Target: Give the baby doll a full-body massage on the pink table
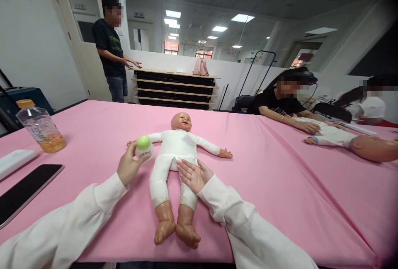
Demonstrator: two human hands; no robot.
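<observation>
A baby doll (178, 149) with a white cloth body lies face up on the pink table cover (264, 202), its feet toward me. Beside its arm on the left, my left hand (128, 165) grips a small clear bottle (144, 148) with a round green cap. The bottle is held above the cover, and its label is too blurred to read. Over the doll's hip and thigh, my right hand (195, 176) is palm up with the fingers stretched out and nothing in it. Whether that hand touches the doll I cannot tell.
A drink bottle (42, 128) with an orange cap, a dark-screened phone (27, 190) and a white flat device (15, 163) are at the left. Another person (286, 99) handles a second doll (338, 138) at the right. A standing person (108, 49) is behind the table.
</observation>
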